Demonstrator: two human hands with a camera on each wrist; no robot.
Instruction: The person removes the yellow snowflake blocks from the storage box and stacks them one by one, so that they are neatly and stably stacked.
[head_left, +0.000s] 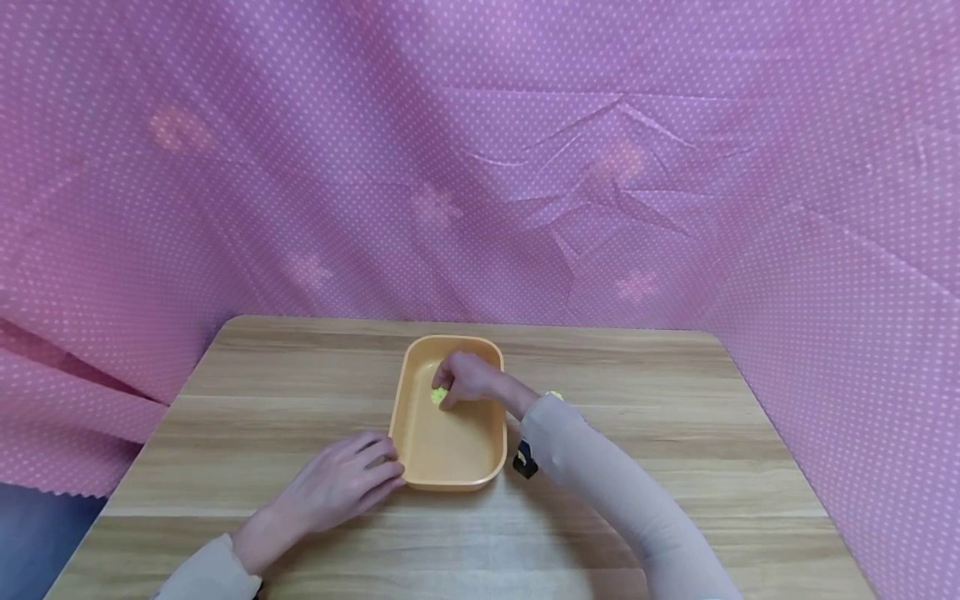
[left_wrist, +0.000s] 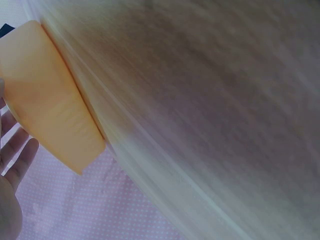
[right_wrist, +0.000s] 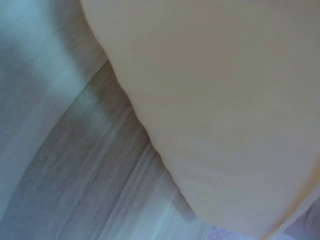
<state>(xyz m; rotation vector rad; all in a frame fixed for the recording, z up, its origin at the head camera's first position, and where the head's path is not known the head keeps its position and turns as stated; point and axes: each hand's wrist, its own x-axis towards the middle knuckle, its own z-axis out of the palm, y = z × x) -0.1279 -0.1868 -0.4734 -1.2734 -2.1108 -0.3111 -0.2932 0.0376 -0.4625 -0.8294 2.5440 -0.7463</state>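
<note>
An orange oblong tray sits in the middle of the wooden table. My right hand reaches into its far end, fingertips curled round a small yellow object. My left hand lies flat on the table, fingers straight and touching the tray's near left corner. In the left wrist view the tray's outer wall fills the upper left, with my fingers beside it. The right wrist view shows only the tray's orange surface above the tabletop; that hand itself is not visible there.
A pink dotted cloth hangs behind and to both sides of the table. A small black item lies by my right sleeve, just right of the tray. A bit of yellow-green peeks out behind the sleeve.
</note>
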